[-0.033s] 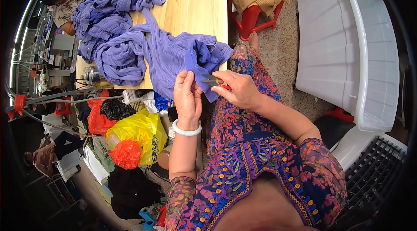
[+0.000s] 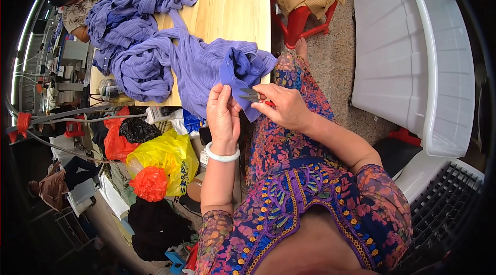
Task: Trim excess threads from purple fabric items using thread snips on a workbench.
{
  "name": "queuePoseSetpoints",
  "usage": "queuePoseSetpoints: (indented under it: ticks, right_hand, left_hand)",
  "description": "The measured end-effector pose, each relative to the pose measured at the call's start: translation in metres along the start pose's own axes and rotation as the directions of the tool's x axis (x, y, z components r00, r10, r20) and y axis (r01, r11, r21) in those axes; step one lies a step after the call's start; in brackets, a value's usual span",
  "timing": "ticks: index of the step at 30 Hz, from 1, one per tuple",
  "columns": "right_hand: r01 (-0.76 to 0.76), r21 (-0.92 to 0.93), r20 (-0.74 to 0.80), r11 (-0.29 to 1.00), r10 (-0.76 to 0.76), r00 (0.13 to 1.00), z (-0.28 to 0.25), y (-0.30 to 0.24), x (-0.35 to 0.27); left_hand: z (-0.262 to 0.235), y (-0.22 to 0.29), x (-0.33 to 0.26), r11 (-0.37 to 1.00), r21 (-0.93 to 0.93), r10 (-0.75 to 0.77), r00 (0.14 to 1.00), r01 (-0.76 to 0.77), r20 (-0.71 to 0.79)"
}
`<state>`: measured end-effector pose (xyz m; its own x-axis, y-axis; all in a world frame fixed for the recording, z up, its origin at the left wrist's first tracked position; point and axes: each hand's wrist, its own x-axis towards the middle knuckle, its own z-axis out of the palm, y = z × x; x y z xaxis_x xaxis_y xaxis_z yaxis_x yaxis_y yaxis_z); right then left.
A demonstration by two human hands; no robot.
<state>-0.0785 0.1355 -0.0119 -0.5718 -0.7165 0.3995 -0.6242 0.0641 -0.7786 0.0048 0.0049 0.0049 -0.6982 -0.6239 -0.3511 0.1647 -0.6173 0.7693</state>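
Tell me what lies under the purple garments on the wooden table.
Under the purple garments only the wooden table shows; anything beneath the heaped folds is covered.

head cam | looks down, close over lap | 1 fisheye view

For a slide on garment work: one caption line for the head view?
Left hand pinches purple cloth while right hand holds small snips at its edge.
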Motion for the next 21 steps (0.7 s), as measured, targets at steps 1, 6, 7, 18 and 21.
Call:
queuePoseSetpoints:
  ticks: [1, 6, 7, 18, 21]
  right_hand:
    - [0.001, 0.000, 0.001, 1.000, -0.001, 1.000, 0.0002, -0.0003, 0.0001]
    - [-0.029, -0.001, -0.031, 1.000, 0.028, 0.999, 0.0003, -0.0013, 0.0001]
    - [-0.028, -0.001, -0.031, 1.000, 0.028, 0.999, 0.0008, -0.0013, 0.0000]
    - [0.011, -0.038, -0.074, 0.999, -0.014, 0.997, 0.0042, 0.0012, -0.0015]
    - [0.009, -0.042, -0.070, 0.999, -0.012, 0.997, 0.0034, 0.0016, -0.0013]
  left_hand:
    - [-0.0010, -0.0003, 0.0001, 1.000, -0.013, -0.003, 1.000, 0.003, 0.005]
    - [-0.0017, -0.0016, -0.0001, 0.999, -0.040, -0.012, 1.000, 0.011, -0.021]
    - [-0.0014, -0.0017, -0.0005, 0.999, -0.048, -0.011, 1.000, 0.010, -0.025]
    - [-0.0023, -0.0022, 0.0003, 0.997, -0.072, -0.016, 0.999, 0.014, -0.030]
    - [-0.0006, -0.0017, -0.0005, 0.998, -0.062, -0.022, 0.999, 0.019, -0.045]
